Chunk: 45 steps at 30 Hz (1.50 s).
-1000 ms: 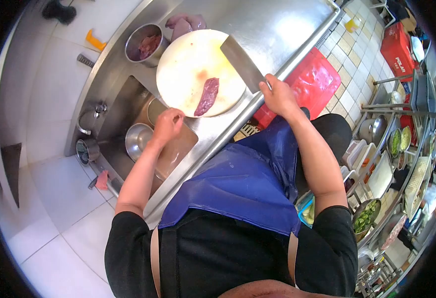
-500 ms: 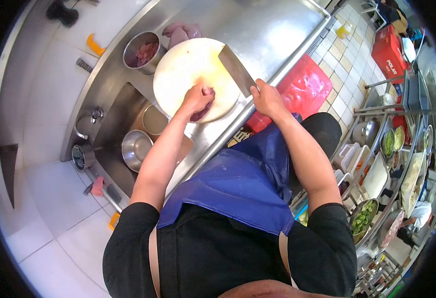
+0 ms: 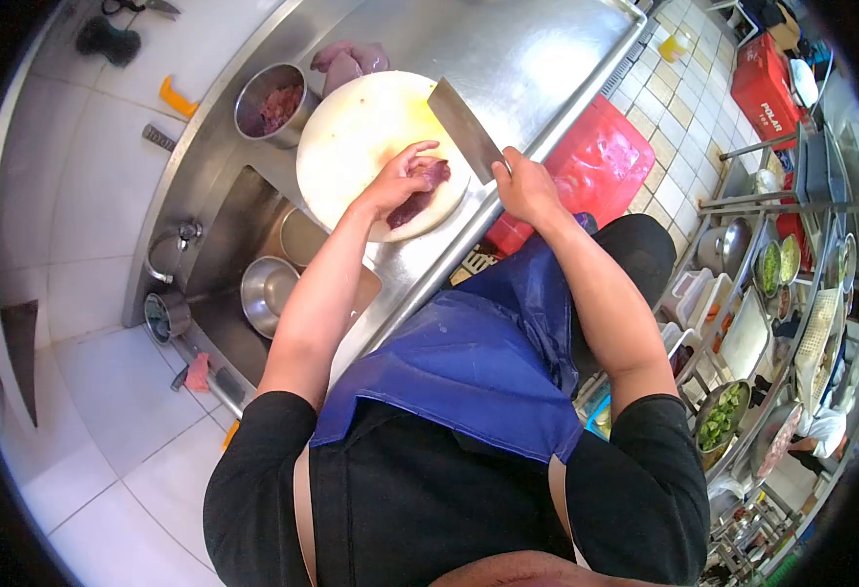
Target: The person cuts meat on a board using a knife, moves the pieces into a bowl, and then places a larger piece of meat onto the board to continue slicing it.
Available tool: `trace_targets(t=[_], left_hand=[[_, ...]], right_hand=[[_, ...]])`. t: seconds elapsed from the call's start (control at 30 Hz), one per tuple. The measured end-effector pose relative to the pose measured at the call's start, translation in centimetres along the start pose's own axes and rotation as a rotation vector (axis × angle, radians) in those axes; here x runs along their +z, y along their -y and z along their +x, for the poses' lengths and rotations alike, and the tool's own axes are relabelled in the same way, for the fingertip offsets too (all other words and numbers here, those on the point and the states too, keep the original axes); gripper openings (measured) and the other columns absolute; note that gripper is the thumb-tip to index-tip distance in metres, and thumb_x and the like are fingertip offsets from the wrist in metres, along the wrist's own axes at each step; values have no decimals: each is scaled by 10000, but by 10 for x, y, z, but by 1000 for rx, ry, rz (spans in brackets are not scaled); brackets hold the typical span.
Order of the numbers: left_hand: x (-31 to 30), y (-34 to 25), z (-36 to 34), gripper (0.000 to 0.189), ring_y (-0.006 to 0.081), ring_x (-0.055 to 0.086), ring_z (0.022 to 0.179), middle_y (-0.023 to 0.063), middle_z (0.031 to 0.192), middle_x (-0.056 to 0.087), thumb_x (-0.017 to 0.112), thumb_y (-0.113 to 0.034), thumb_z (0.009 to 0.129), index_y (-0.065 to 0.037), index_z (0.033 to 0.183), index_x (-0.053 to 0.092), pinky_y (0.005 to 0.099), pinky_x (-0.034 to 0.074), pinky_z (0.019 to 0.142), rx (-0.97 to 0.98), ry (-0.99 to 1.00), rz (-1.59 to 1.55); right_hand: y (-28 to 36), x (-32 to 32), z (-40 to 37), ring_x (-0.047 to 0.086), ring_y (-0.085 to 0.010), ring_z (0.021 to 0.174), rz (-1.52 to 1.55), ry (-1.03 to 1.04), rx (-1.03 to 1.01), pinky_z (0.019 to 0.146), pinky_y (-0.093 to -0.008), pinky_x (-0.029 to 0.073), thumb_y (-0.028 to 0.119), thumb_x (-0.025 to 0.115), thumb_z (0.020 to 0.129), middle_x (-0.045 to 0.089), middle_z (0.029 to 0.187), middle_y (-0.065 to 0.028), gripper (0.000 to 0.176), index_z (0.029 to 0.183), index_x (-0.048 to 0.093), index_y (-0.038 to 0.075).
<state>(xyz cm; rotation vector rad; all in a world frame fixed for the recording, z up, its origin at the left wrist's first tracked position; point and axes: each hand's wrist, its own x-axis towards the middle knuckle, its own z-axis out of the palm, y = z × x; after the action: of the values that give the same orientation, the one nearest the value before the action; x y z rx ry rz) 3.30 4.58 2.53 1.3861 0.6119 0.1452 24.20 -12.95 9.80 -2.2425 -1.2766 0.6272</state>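
On a round white cutting board [image 3: 346, 137] lies a piece of dark red meat [image 3: 412, 210] close to the front edge. My left hand [image 3: 395, 186] is over the board with its fingers apart, fingertips right at the upper end of the meat. My right hand [image 3: 527, 188] is wrapped round the handle of a broad cleaver [image 3: 467, 127], whose blade points up and left above the board's right edge. A metal pot [image 3: 297, 122] of chopped red meat stands left of the board. Behind it, a large pinkish-purple piece of meat [image 3: 346, 67] rests on the steel counter [image 3: 527, 49].
At left is a sink [image 3: 239, 220] with metal bowls [image 3: 268, 293] and a tap [image 3: 165, 256]. Below the counter's right edge sits a red plastic container [image 3: 601, 157]. Shelves [image 3: 762, 210] with bowls of green vegetables [image 3: 723, 421] stand at right.
My left hand has loosened from its closed grip, fingers now spreading, and more of the meat shows. The cleaver in my right hand has barely moved. The view has shifted slightly.
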Motion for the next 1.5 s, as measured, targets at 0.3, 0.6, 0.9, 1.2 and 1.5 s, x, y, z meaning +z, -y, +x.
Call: trace_targets(t=[0.3, 0.6, 0.9, 1.2, 1.5], left_hand=[[34, 14, -51, 790, 435, 593, 1252, 259, 1337, 612, 860, -179, 824, -3, 1489, 469, 484, 487, 1065, -10, -595, 868], [26, 6, -59, 439, 384, 684, 1067, 201, 1127, 704, 817, -216, 861, -23, 1213, 640, 468, 543, 936, -229, -521, 788], [42, 12, -39, 372, 405, 624, 1129, 210, 1227, 667, 726, -146, 903, -21, 1253, 707, 461, 515, 1013, 277, -554, 922], [42, 32, -31, 277, 387, 641, 1063, 171, 1176, 703, 719, -169, 943, -18, 1173, 753, 457, 531, 963, 405, -630, 968], [39, 34, -45, 282, 365, 640, 1124, 150, 1171, 697, 701, -178, 956, -46, 1204, 727, 451, 530, 985, 506, -652, 890]], right_hand=[[9, -5, -7, 677, -529, 994, -81, 79, -37, 893, -608, 518, 255, 544, 1051, 713, 978, -332, 286, 1150, 625, -1], [13, 10, -13, 713, -458, 872, -263, 83, -336, 774, -576, 568, 215, 545, 1042, 706, 895, -242, 191, 1067, 609, 36], [25, 24, -2, 722, -422, 810, -407, 89, -439, 707, -546, 580, 203, 540, 1046, 687, 886, -194, 154, 1051, 584, 55], [13, 18, -1, 758, -402, 847, -544, 200, -461, 713, -517, 611, 115, 528, 987, 718, 944, -201, 163, 1124, 576, 40], [-17, -34, -23, 749, -417, 850, -585, 251, -427, 724, -552, 594, 128, 513, 1001, 722, 912, -216, 160, 1123, 564, 37]])
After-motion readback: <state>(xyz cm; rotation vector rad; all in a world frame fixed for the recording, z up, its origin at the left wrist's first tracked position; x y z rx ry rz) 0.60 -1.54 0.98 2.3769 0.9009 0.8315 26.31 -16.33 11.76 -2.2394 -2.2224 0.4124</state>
